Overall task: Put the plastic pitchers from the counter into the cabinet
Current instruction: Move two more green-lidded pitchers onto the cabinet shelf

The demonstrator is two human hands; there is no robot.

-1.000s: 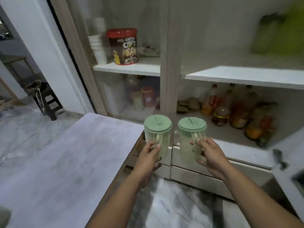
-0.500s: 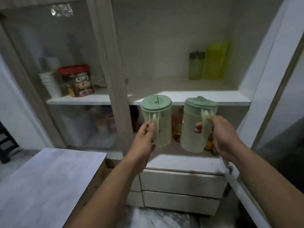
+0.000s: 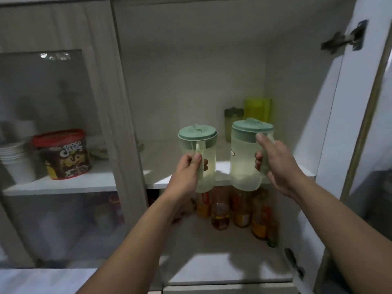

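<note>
I hold two translucent plastic pitchers with pale green lids in front of the open cabinet's upper shelf [image 3: 161,166]. My left hand [image 3: 187,172] grips the handle of the left pitcher [image 3: 206,145], which stands upright. My right hand [image 3: 275,162] is closed around the handle of the right pitcher [image 3: 244,158], which leans a little to the left. Both pitchers hang in the air at the shelf's front edge, their bases just below its level.
A green-lidded bottle [image 3: 233,117] and a yellow-green container [image 3: 257,109] stand at the shelf's back right. Several bottles [image 3: 220,215] fill the shelf below. Behind the shut glass door at left stand a cereal tub [image 3: 65,154] and stacked white cups [image 3: 17,162]. The open door [image 3: 347,124] is at right.
Both hands have raised the pitchers from low in front of the drawers up to the upper shelf's front edge. The view has moved closer to the cabinet.
</note>
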